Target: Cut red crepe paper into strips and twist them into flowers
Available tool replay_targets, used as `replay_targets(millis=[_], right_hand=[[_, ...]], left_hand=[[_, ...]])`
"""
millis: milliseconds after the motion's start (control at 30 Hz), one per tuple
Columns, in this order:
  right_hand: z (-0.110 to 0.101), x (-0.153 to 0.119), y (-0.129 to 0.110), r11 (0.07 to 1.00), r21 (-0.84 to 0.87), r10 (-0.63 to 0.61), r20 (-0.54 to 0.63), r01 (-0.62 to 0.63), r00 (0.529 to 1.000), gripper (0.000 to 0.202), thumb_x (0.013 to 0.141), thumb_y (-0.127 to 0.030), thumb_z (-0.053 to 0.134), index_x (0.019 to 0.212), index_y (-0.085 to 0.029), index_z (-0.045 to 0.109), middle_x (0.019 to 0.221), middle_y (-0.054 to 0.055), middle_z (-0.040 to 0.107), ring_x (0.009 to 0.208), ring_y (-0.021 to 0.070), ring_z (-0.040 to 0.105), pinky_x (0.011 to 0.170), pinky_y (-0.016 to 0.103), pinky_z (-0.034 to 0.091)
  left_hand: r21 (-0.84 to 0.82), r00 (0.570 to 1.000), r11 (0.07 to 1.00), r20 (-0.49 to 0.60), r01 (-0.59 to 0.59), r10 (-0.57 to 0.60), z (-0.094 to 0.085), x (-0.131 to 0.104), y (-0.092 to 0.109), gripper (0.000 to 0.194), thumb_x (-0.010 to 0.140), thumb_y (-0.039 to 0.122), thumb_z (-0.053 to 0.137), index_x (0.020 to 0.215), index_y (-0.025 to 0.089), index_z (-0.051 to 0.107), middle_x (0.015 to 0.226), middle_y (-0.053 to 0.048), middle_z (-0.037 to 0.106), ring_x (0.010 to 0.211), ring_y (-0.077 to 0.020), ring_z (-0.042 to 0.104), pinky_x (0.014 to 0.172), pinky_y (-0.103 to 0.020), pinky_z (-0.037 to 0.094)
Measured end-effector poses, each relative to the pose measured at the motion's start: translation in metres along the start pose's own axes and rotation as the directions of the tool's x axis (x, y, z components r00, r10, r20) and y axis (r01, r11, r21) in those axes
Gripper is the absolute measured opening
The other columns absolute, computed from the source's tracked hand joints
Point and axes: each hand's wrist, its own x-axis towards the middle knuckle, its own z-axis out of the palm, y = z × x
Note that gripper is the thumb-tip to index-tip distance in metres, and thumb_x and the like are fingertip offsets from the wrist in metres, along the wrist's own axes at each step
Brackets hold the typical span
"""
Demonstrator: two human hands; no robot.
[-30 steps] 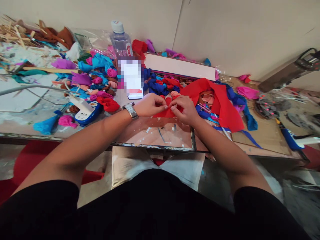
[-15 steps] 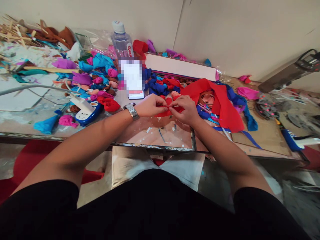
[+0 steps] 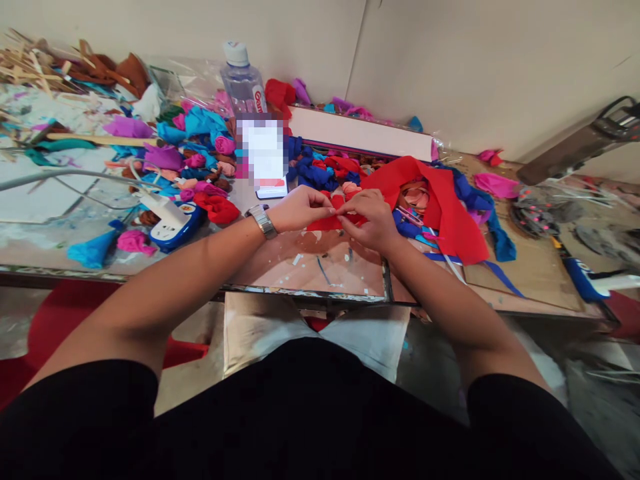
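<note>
My left hand [image 3: 301, 209], with a metal watch [image 3: 262, 221] on its wrist, has its thumb and forefinger pinched on a small red piece [image 3: 325, 222] above the table's front part. Close against it, my right hand [image 3: 370, 219] pinches the same red piece from the other side, and the fingertips of both nearly meet. Just right of my right hand lies a long red strip [image 3: 456, 227], folded over blue and pink pieces. Behind my left hand a lit phone [image 3: 270, 187] leans near a clear bottle [image 3: 243, 87].
Colourful crumpled pieces [image 3: 165, 158] cover the left of the table. A blue and white power strip [image 3: 175, 227] with a cable stands there. Wooden sticks [image 3: 37, 67] lie back left. A white box [image 3: 360, 133] is along the wall, a dark cylinder [image 3: 570, 150] at right.
The fingertips of both hands have shifted slightly, and a little more of the red piece shows beneath them. My left wrist has risen a touch. Everything else looks the same.
</note>
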Motion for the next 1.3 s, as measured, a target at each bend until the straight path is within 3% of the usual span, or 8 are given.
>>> replay_targets(millis=[167, 333, 500, 633, 900, 1300], right_hand=[[0.002, -0.001, 0.000, 0.999, -0.013, 0.042, -0.009, -0.042, 0.999, 0.017, 0.099, -0.037, 0.069, 0.093, -0.026, 0.081, 0.090, 0.005, 0.085, 0.097, 0.0292, 0.075, 0.095, 0.049, 0.045], [0.005, -0.003, 0.003, 0.994, -0.011, 0.105, 0.004, -0.105, 0.994, 0.016, 0.097, -0.036, 0.071, 0.093, -0.025, 0.082, 0.096, 0.006, 0.085, 0.102, 0.0303, 0.073, 0.096, 0.049, 0.043], [0.009, -0.004, 0.010, 0.992, 0.048, 0.123, -0.058, -0.121, 0.991, 0.025, 0.100, -0.047, 0.074, 0.090, -0.026, 0.083, 0.104, 0.006, 0.085, 0.111, 0.0320, 0.070, 0.104, 0.053, 0.043], [0.010, -0.003, 0.013, 0.988, 0.074, 0.144, -0.069, -0.139, 0.987, 0.037, 0.103, -0.059, 0.070, 0.089, -0.027, 0.083, 0.107, 0.008, 0.084, 0.114, 0.0331, 0.066, 0.105, 0.056, 0.045], [0.012, -0.003, 0.009, 0.990, 0.067, 0.131, -0.039, -0.128, 0.991, 0.039, 0.108, -0.058, 0.062, 0.092, -0.026, 0.077, 0.113, 0.009, 0.083, 0.118, 0.0333, 0.065, 0.106, 0.056, 0.044], [0.013, -0.003, 0.014, 0.991, 0.082, 0.111, -0.061, -0.106, 0.992, 0.036, 0.104, -0.058, 0.067, 0.090, -0.026, 0.075, 0.105, 0.010, 0.082, 0.112, 0.0333, 0.066, 0.102, 0.055, 0.046]], left_hand=[[0.046, 0.999, 0.998, -0.011, -0.031, 0.032, 0.002, 0.001, -0.005, 0.038, 0.086, 0.049, 0.073, 0.086, 0.012, 0.085, 0.069, -0.002, 0.068, 0.061, -0.0102, 0.046, 0.060, -0.027, 0.034], [0.202, 0.986, 0.968, -0.043, -0.152, 0.164, 0.004, -0.003, -0.003, 0.035, 0.092, 0.045, 0.068, 0.089, 0.014, 0.085, 0.078, -0.004, 0.078, 0.066, -0.0125, 0.058, 0.065, -0.027, 0.041], [0.478, 0.960, 0.855, -0.074, -0.202, 0.268, 0.008, -0.008, -0.002, 0.033, 0.097, 0.044, 0.065, 0.094, 0.019, 0.087, 0.080, -0.005, 0.081, 0.065, -0.0150, 0.062, 0.067, -0.031, 0.039], [0.587, 0.950, 0.785, -0.082, -0.198, 0.300, 0.010, -0.009, -0.003, 0.032, 0.100, 0.042, 0.063, 0.101, 0.022, 0.088, 0.087, -0.007, 0.084, 0.071, -0.0188, 0.068, 0.069, -0.034, 0.040], [0.599, 0.950, 0.771, -0.053, -0.217, 0.308, 0.010, -0.008, -0.003, 0.033, 0.104, 0.042, 0.060, 0.100, 0.021, 0.085, 0.084, -0.007, 0.081, 0.070, -0.0192, 0.066, 0.068, -0.033, 0.037], [0.504, 0.962, 0.838, -0.047, -0.211, 0.270, 0.007, -0.008, 0.002, 0.026, 0.090, 0.042, 0.065, 0.080, 0.020, 0.072, 0.065, 0.000, 0.062, 0.056, -0.0129, 0.043, 0.063, -0.032, 0.031]])
